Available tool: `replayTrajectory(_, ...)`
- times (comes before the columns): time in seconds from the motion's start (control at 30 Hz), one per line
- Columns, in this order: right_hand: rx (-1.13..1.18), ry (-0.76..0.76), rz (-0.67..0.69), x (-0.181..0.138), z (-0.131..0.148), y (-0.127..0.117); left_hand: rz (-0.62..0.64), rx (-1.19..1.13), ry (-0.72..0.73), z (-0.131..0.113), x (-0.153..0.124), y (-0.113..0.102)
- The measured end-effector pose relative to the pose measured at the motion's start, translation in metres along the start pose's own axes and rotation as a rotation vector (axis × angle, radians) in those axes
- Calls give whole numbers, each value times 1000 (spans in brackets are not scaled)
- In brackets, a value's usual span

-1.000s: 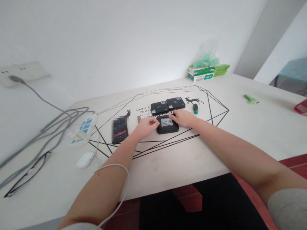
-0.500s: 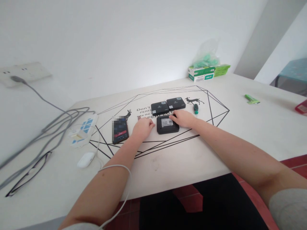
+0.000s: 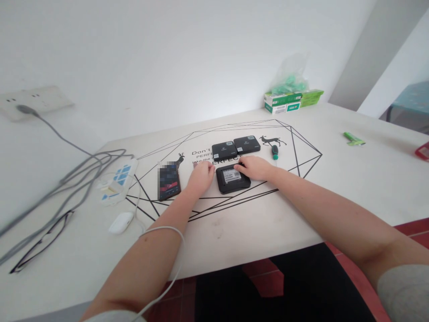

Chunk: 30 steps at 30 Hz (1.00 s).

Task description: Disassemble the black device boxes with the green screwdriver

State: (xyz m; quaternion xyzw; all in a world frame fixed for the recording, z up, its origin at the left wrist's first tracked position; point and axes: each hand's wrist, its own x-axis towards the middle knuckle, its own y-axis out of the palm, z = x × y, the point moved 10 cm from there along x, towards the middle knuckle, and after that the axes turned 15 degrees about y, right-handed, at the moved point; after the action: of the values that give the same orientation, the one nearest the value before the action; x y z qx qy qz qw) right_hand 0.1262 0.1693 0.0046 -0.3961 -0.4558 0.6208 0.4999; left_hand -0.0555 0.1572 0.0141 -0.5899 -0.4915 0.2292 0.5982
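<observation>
A small flat black box [image 3: 225,186] lies on the table with its white-labelled face up, slightly turned. My right hand [image 3: 254,168] grips it at the far right, thumb over the top face near the label, fingers along the far edge. Just left of the box, my left hand [image 3: 202,175] is closed with its fingertips drawn together by the far left corner; whether anything small is between them is hidden. Beyond the box sit two similar black boxes, a left one [image 3: 224,151] and a right one [image 3: 247,144], side by side. A green-and-black screwdriver [image 3: 275,152] lies right of them.
Left of my left hand lies a phone [image 3: 169,181]. Further left are a white earbud case [image 3: 121,222], a power strip [image 3: 119,181], grey cables [image 3: 80,181] and glasses [image 3: 42,241]. Green-and-white cartons [image 3: 282,99] stand by the wall. A white cable crosses my left forearm.
The labelled black box has turned slightly, its near left corner shifting toward me and left. My left fingers have curled closer together. My right hand keeps its grip.
</observation>
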Motion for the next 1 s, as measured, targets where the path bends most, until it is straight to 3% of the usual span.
replayTrajectory(0.17,-18,10,5,0,0,2,-131,-441,-77,2,1,3)
replayTrajectory(0.27,-22,20,-6,0,0,3,-129,-501,-77,-3,2,12)
replayTrajectory(0.73,-19,26,4,0,1,4,-115,-321,-5,-8,4,9)
replayTrajectory(0.9,-11,25,12,-2,2,2,-164,-205,-52,11,1,-9)
replayTrajectory(1.0,-9,31,24,-2,2,3,-48,-64,-28,16,1,-5)
